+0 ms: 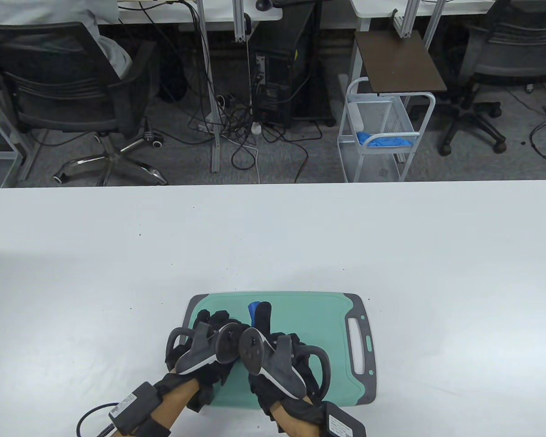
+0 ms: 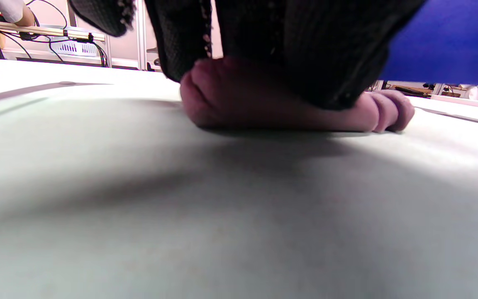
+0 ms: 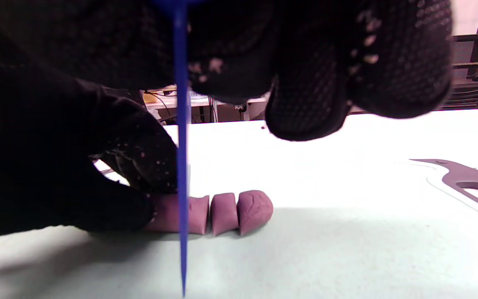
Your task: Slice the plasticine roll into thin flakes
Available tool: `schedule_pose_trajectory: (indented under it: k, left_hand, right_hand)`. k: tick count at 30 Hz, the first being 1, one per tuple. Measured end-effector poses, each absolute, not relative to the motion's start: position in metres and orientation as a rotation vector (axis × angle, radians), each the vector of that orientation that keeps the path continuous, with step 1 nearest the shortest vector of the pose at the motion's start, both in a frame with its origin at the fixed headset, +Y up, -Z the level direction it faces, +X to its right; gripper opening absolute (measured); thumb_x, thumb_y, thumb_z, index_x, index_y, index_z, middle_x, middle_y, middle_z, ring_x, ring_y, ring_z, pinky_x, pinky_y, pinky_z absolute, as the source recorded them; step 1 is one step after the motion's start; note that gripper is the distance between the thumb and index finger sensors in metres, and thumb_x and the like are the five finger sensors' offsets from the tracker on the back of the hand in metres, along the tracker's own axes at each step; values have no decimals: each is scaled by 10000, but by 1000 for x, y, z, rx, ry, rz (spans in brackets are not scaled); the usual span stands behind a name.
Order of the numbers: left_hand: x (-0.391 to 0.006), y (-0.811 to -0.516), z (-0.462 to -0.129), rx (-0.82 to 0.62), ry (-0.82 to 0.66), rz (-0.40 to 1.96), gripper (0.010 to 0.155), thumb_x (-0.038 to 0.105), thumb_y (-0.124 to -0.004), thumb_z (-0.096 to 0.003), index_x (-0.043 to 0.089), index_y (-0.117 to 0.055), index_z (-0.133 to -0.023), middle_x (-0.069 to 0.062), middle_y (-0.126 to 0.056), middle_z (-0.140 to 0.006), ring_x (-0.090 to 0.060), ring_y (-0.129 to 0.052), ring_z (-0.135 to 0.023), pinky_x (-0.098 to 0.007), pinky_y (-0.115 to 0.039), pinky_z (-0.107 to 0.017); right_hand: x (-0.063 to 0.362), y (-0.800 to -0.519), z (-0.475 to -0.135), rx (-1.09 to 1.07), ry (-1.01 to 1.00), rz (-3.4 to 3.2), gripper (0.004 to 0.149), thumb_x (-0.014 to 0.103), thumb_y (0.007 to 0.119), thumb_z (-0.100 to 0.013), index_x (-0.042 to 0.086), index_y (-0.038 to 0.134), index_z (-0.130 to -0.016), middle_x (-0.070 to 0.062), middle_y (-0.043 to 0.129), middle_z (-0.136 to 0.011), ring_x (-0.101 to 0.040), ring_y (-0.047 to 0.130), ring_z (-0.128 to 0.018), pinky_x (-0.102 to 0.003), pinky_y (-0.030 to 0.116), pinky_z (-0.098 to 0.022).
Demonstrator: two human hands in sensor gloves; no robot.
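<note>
A purple plasticine roll (image 3: 195, 214) lies on the teal cutting board (image 1: 318, 318). My left hand (image 1: 214, 321) presses down on the roll's left part, gripping it from above (image 2: 264, 95). My right hand (image 1: 264, 318) holds a blue plastic knife (image 3: 181, 158), blade edge-on and vertical across the roll beside the left fingers (image 3: 110, 187). Two cut pieces (image 3: 239, 211) stand side by side at the roll's right end, touching each other. In the table view the roll is hidden under the hands; only the knife's blue tip (image 1: 253, 309) shows.
The board's grey rim and handle slot (image 1: 357, 339) lie to the right of my hands. The white table (image 1: 273, 236) stretches around the board. Chairs, cables and a wire cart (image 1: 382, 136) stand beyond the far edge.
</note>
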State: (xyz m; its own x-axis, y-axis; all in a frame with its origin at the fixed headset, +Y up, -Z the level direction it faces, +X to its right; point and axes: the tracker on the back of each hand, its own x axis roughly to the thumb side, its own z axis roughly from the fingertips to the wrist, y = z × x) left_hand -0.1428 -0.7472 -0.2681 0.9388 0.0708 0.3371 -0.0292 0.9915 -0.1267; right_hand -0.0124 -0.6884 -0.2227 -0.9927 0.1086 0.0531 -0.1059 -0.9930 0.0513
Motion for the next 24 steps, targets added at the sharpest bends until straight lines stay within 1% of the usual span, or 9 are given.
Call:
schedule_pose_trajectory:
  k: [7, 24]
  left_hand:
    - [-143, -748, -269, -123, -345, 67, 490, 471, -917, -340, 414, -834, -819, 152, -929, -923, -268, -828, -1026, -597, -599, -783]
    - [-144, -748, -270, -140, -342, 80, 472, 465, -915, -343, 414, -851, -808, 140, -932, -923, -264, -828, -1026, -593, -604, -783]
  right_hand:
    - [-13, -690, -222, 95, 111, 3030, 848, 371, 834, -444, 166, 285, -1057, -73, 925, -460, -379, 969, -503, -550, 839, -370]
    - [-14, -698, -226, 108, 109, 3033, 848, 368, 823, -447, 157, 271, -1056, -71, 918, -461, -378, 968, -501, -551, 839, -368]
